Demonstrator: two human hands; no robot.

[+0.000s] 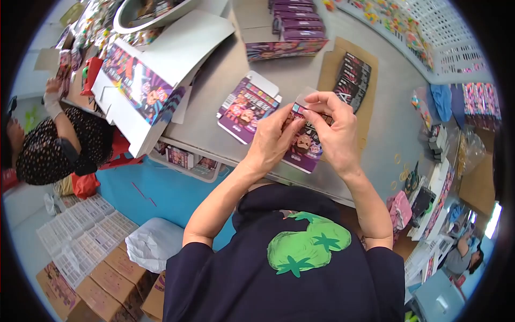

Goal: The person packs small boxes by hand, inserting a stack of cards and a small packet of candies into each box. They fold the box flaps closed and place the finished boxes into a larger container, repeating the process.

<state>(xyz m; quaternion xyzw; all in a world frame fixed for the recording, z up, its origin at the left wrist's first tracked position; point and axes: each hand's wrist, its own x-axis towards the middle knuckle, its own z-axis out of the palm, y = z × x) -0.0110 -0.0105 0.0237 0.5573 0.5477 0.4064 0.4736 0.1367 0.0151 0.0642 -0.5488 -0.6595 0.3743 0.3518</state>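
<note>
Near the table's front edge, my left hand (272,135) and my right hand (337,129) meet over a small purple printed carton (304,144). The left thumb and fingers pinch its upper left side. Those of the right close on the upper right corner, by a pale flap at the top. Part of the carton's face is hidden behind the fingers. To the left lies a similar purple carton (248,111) with its white end flap open. Beyond my right hand, a row of overlapping black printed packets (354,78) rests on a brown cardboard sheet (370,115).
A display box (287,49) of purple cartons stands at the back. On the left is a large open printed box (137,88), with a white basin (134,16) behind it. White plastic crates (456,53) stand at the back right. Another person (64,137) sits at the left.
</note>
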